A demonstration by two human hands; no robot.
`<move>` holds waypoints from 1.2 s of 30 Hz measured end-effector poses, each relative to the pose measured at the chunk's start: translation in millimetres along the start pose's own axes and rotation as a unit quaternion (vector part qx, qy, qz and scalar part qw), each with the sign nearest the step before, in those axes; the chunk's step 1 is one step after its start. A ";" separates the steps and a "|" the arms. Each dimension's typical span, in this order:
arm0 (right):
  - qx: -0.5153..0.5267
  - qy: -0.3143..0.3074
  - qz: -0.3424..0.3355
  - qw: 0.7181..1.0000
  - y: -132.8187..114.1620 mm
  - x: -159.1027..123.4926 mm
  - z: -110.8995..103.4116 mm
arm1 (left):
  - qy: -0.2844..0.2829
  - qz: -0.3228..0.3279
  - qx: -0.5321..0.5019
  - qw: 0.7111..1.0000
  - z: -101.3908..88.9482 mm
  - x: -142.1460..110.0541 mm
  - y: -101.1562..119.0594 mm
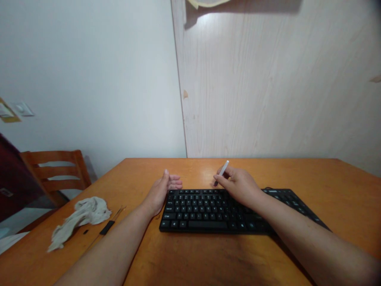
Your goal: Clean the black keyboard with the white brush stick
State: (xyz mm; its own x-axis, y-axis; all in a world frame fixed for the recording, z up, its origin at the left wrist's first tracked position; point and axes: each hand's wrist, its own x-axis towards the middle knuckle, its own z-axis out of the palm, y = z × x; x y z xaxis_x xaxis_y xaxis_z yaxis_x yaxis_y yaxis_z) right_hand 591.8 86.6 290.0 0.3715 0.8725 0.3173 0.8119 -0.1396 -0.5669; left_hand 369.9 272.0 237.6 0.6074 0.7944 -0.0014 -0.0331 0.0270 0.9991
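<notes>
A black keyboard [202,209] lies flat on the wooden table [190,258]. My left hand [162,192] rests on edge at the keyboard's left end, fingers stretched out behind its back corner and holding nothing. Over the keyboard's back edge, my right hand [239,182] pinches a white pen-like stick [224,168] between thumb and fingers. The stick leans, its dark lower end pointing down just behind the top row of keys. Whether that end is a brush or a pen tip I cannot tell. My right forearm covers part of the keyboard's right side.
On the table at the left lie a crumpled pale cloth [89,212], a small black piece [86,232] and a thin tool with a black middle [107,227]. A wooden chair [56,171] stands beyond the left edge. Behind the table rises a wall [119,79] with a wood-grain panel [268,87].
</notes>
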 end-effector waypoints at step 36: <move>0.064 -0.058 -0.006 0.996 -2.3 -0.7 -1.5 | -0.004 0.001 -0.004 1.000 -1.6 0.5 -2.1</move>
State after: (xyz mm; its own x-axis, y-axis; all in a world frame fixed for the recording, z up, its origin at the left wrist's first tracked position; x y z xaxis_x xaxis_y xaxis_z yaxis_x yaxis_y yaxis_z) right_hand 590.4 85.6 292.2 0.3017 0.9227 0.2399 0.7488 -0.0736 -0.6587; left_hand 369.0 273.3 235.4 0.6135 0.7897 0.0014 -0.0411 0.0301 0.9987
